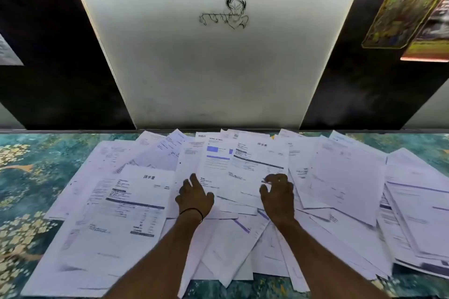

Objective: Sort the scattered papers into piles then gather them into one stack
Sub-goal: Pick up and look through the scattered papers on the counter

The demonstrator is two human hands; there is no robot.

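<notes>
Your left hand [194,195] lies open, fingers spread, resting on the scattered papers [116,213]. Your right hand [278,192] curls its fingers and pinches the lower corner of a printed invoice sheet [252,165], which lies just beyond both hands. The sheets fan out under and around your forearms, which reach forward side by side over the teal floral tablecloth [29,177]. Beyond stands a white panel [206,68]
</notes>
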